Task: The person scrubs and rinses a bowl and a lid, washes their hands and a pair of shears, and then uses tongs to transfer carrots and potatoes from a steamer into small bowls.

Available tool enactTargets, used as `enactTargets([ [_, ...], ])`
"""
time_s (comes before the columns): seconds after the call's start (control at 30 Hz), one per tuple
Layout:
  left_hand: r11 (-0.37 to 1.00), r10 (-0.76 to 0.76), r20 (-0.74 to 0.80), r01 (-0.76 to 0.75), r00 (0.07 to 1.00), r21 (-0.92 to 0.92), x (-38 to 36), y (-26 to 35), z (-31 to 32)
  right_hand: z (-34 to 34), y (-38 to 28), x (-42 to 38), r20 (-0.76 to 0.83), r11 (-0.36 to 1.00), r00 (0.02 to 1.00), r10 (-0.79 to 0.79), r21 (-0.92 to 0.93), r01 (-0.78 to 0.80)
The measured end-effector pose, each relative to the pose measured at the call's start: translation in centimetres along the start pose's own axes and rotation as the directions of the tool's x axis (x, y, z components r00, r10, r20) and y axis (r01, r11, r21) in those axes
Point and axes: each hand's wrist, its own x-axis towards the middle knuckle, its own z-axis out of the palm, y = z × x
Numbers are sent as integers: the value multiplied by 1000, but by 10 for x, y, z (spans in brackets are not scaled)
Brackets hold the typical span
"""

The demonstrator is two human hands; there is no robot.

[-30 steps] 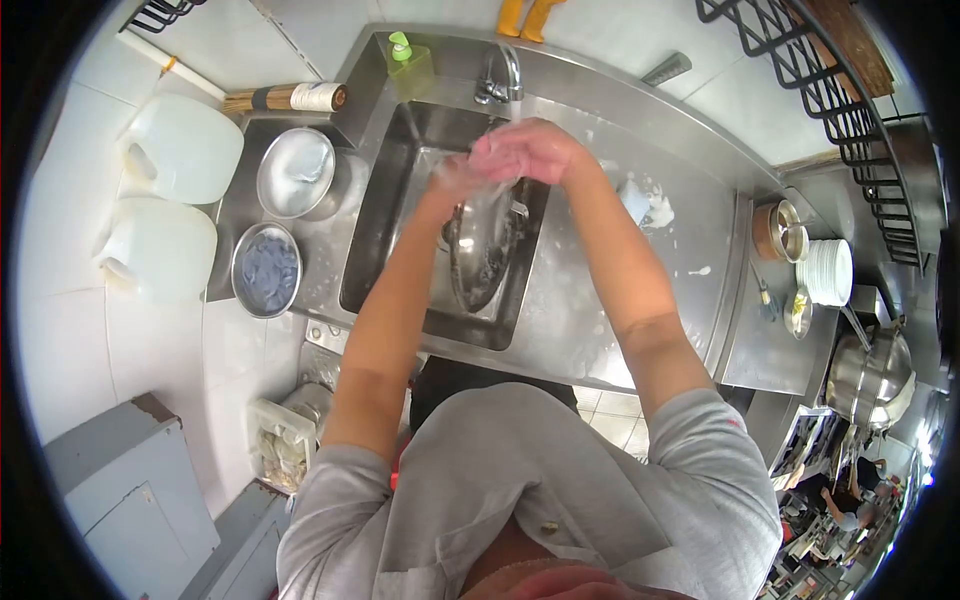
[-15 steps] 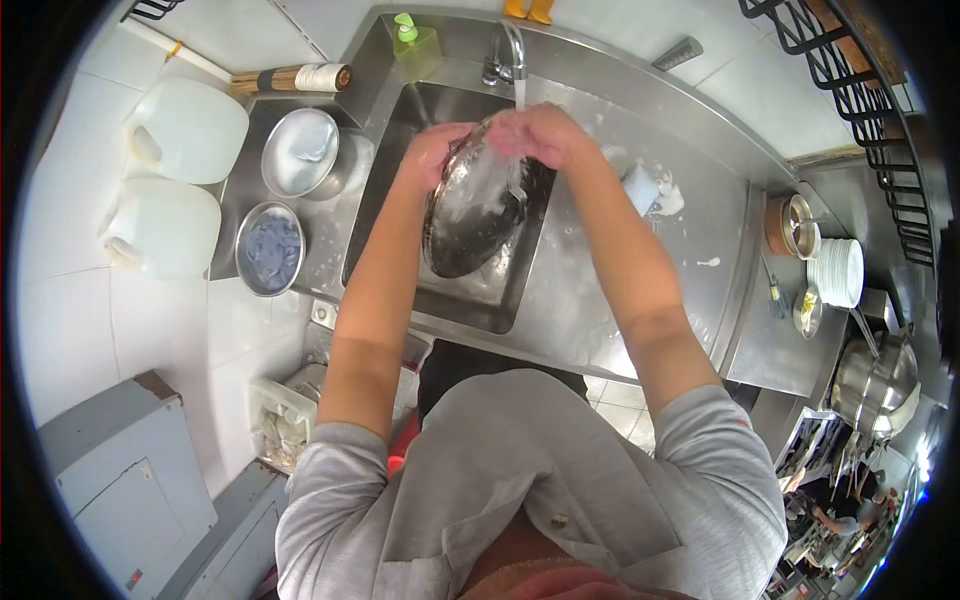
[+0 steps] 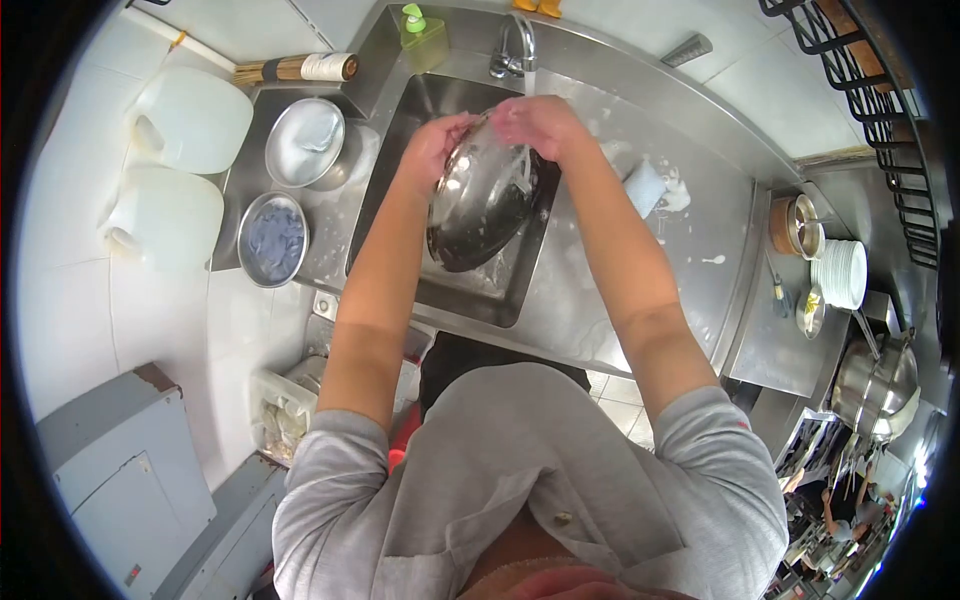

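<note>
Over the sink basin (image 3: 450, 302) I hold up a large round metal pan (image 3: 485, 200), wet and shiny, darker toward its lower part. It stands tilted on edge, and whether it is a shallow pan or a lid I cannot tell. My left hand (image 3: 436, 150) is closed on its upper left rim. My right hand (image 3: 538, 126) is closed at the top of the rim, its fingertips over the edge. Just behind the right hand, water runs from the tap (image 3: 514, 55).
Left of the sink are a bowl of suds (image 3: 290, 160) and a bowl of bluish liquid (image 3: 273, 238). A soap bottle (image 3: 424, 40) stands at the back. On the right counter lies a foamy blue cloth (image 3: 645, 187); stacked white plates (image 3: 840, 274) are farther right.
The pan has turned slightly in my hands, and less water runs over its face. My right hand has shifted a little left of the water stream. The view has moved slightly.
</note>
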Motion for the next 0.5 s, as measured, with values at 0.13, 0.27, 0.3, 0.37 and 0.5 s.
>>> enactTargets([
  [0.13,998,-31,-119,25,992,-53,-1,8,3,19,-34,-50,421,959,895,150,160,-236],
  [0.27,993,-47,-33,43,998,-111,7,4,-14,7,-14,-17,45,991,998,40,129,-45],
  [0.3,997,-30,-36,28,999,-76,10,4,-16,8,-20,-30,220,977,975,34,197,-78],
  [0.37,1000,-3,-42,2,999,-14,16,-1,-20,7,-16,-28,209,978,977,-37,207,-7],
  [0.5,995,-62,-3,62,998,78,5,6,-1,21,-6,2,-261,975,954,-146,124,183],
])
